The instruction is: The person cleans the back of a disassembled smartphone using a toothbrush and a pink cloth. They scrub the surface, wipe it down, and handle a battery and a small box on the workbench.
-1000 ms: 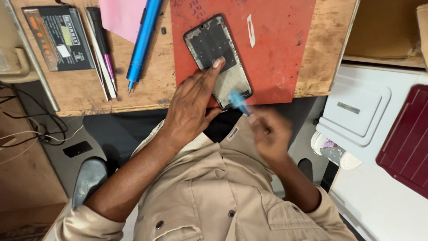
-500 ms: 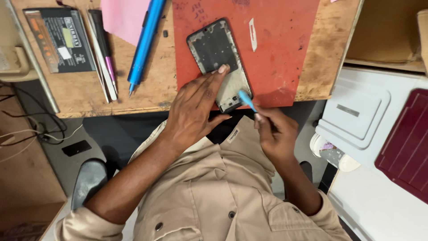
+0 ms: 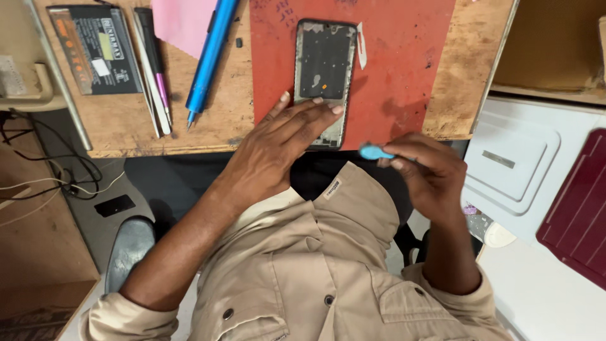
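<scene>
A dark phone frame (image 3: 325, 66) lies upright on a red mat (image 3: 404, 57) near the wooden table's front edge. My left hand (image 3: 278, 148) rests flat on its lower part, fingers spread across it. My right hand (image 3: 429, 173) hovers off the table's edge to the right, pinching a small light-blue plastic pry tool (image 3: 375, 152) whose tip points left, just below the frame's lower right corner. A thin white strip (image 3: 361, 44) lies on the mat beside the frame's top right corner.
On the wooden table (image 3: 126, 126) lie a blue screwdriver (image 3: 208, 57), a pink-tipped tool with tweezers (image 3: 154, 76), a black battery (image 3: 95, 47) and pink paper (image 3: 183, 22). White plastic lid (image 3: 511, 158) and maroon box (image 3: 577, 208) sit at right. Cables (image 3: 44, 177) hang lower left.
The phone frame has turned from tilted to upright and slid up the mat. My right hand pulled the blue tool away from the frame's bottom edge, moving right.
</scene>
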